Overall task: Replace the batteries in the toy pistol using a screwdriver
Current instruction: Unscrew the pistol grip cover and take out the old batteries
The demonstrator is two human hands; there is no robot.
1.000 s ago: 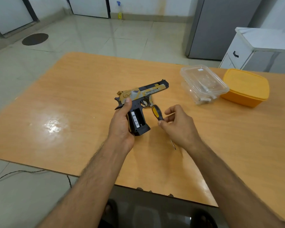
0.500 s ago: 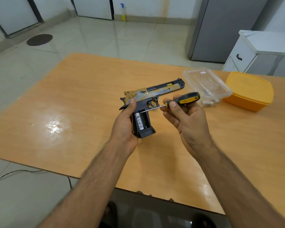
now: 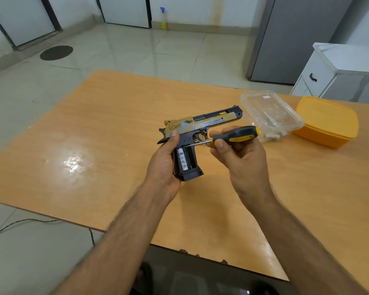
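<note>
My left hand grips the handle of a gold-and-black toy pistol, held above the table with the barrel pointing right. The grip's side is open and a white battery shows in the compartment beside an empty slot. My right hand holds a black-and-yellow screwdriver roughly level. Its thin shaft points left and the tip touches the top edge of the open battery compartment.
The wooden table carries a clear plastic lidded box and a yellow lidded container at the right. A white cabinet and a grey appliance stand beyond the table. A cable lies on the floor at the left.
My right hand turned the screwdriver from tip-down near the table to level, then brought its tip against the pistol's open grip. The pistol has risen slightly in my left hand.
</note>
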